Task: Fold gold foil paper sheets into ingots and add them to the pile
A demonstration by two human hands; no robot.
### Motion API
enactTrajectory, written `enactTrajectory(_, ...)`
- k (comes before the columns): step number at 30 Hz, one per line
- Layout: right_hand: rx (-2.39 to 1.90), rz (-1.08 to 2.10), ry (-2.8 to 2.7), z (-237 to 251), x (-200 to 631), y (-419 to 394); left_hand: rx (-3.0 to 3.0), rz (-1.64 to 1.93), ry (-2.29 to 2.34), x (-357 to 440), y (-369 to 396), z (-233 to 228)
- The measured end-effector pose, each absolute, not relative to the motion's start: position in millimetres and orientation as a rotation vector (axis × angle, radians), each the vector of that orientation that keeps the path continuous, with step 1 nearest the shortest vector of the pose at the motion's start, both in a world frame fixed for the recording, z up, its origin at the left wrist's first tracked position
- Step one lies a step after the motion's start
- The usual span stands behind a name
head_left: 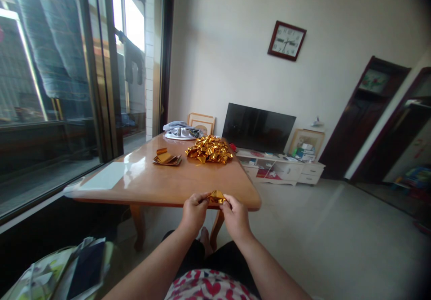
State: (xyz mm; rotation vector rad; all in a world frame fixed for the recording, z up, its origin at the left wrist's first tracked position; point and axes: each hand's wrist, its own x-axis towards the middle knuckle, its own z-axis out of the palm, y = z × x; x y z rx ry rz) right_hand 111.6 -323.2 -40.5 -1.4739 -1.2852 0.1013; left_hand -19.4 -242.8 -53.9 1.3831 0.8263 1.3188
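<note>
Both hands meet just past the near edge of the table [161, 185], pinching one small gold foil piece [216, 196] between them. The left hand [194, 212] grips its left side with thumb and fingertips closed on it; the right hand [236, 217] clasps the right side the same way. The foil is shiny, crumpled and creased, folded into a small, roughly pointed shape with bright yellow glints and darker amber folds. It hangs in the air level with the table's near edge, not resting on the wood. Farther along the table, near its far right edge, lies a heap [209, 149] of similar folded gold pieces. Just left of the heap sits a low stack of flat gold sheets [166, 158]. At the far edge lies a bundled cloth [181, 130].
</note>
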Motion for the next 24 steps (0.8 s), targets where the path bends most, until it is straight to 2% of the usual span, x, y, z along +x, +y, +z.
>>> enactTrajectory(9, -1.465, 0.168, -1.258, -41, 115, -322, 1.498, 1.274, 0.816, -20, -243, -55)
enactTrajectory(24, -1.506, 0.249, -1.153, -38, 111, -325, 1.319, 1.293, 0.906, -25, -248, -46)
